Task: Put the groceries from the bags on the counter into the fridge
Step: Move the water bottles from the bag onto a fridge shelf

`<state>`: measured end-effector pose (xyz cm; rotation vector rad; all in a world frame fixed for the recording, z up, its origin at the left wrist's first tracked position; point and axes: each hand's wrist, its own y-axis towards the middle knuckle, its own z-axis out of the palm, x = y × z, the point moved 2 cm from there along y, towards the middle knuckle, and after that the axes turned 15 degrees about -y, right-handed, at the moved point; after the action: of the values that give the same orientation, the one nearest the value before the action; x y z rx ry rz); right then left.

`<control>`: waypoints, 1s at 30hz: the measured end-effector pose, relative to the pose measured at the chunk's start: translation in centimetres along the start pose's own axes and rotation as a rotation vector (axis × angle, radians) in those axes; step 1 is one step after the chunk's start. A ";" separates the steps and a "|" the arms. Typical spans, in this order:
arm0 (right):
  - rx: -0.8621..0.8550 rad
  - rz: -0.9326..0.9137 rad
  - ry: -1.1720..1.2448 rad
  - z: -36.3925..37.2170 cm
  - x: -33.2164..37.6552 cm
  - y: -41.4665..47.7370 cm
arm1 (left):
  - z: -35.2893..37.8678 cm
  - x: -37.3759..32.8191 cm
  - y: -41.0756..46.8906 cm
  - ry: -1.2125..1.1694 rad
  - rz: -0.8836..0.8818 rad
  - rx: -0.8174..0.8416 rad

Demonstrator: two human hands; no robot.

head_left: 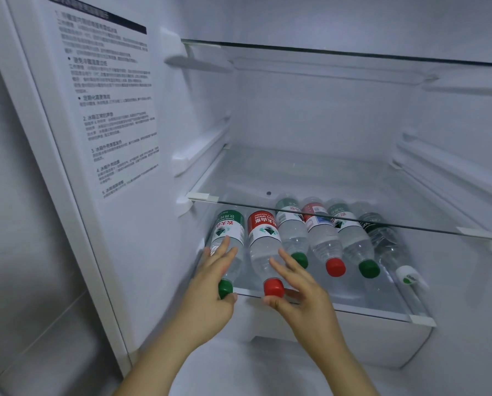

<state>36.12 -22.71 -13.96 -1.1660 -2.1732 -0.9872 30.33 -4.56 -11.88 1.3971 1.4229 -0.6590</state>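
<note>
Red-capped bottle [263, 244] lying front-to-back, cap [273, 287] facing outward

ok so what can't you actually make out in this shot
All in the head view.
Bags and counter: outside the frame.
Instruction sticker: print too blurred to read.
Dark-labelled bottle: brand crossed by the glass shelf edge.
Leftmost bottle: neck covered by the left hand.
White bin at the bottom: contents hidden by its opaque front.

sticker [110, 110] print blurred, dark bottle [383, 238] label half-hidden
</note>
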 end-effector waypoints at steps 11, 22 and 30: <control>0.013 -0.014 -0.209 1.1 0.1 2.6 | -0.2 0.4 2.9 -0.138 -0.084 -0.018; 0.001 0.038 -0.231 2.5 0.1 5.3 | 0.1 0.4 6.6 -0.052 -0.121 -0.010; -0.064 0.063 -0.223 3.4 -0.2 6.3 | 0.3 1.0 7.7 -0.073 -0.127 -0.019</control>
<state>41.28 -17.79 -13.90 -1.4256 -2.2732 -0.9453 37.90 -3.04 -10.92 1.2630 1.4653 -0.7685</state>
